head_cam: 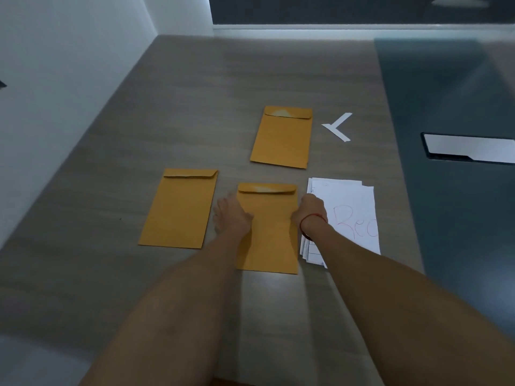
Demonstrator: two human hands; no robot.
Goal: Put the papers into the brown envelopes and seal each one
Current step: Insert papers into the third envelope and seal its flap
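Resting at the left edge of the near envelope (pixel 269 238), your left hand (pixel 231 215) lies with fingers spread. Your right hand (pixel 310 209) curls beside the papers (pixel 354 215); whether it grips anything is unclear.

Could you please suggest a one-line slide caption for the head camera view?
Left hand and right hand at the nearest brown envelope, a paper stack beside it.

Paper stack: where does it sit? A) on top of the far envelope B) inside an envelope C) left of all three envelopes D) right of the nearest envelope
D: the paper stack lies flat on the table, just right of the nearest envelope.
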